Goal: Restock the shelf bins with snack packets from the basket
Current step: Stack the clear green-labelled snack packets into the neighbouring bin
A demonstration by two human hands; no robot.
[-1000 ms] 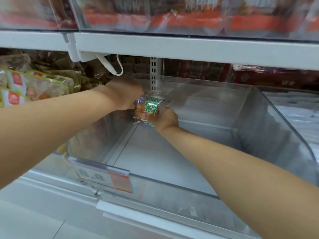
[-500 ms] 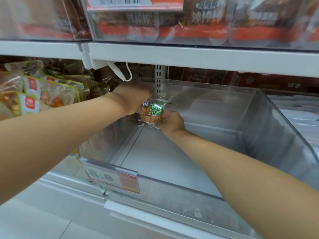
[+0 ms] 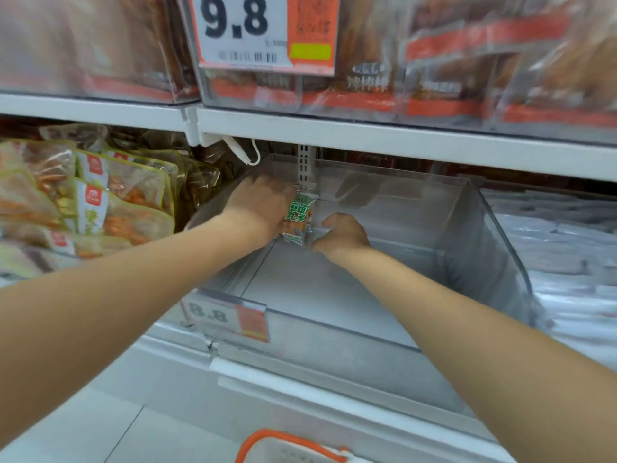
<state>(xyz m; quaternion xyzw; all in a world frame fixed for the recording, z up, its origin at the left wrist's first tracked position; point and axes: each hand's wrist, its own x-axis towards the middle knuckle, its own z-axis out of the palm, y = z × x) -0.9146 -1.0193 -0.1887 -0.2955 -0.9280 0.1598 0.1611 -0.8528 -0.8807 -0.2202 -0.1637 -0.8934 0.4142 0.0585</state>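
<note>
Left hand (image 3: 263,208) is gripping the probably light, slippery packet (image 3: 298,215) by its side; right hand (image 3: 344,233) is hovering curled beside it, hold unclear.

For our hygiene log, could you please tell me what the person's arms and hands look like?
Both the left forearm and right forearm are bare, with no sleeve in view. The left hand and right hand wear no gloves, and neither wrist shows a watch or band.
</note>
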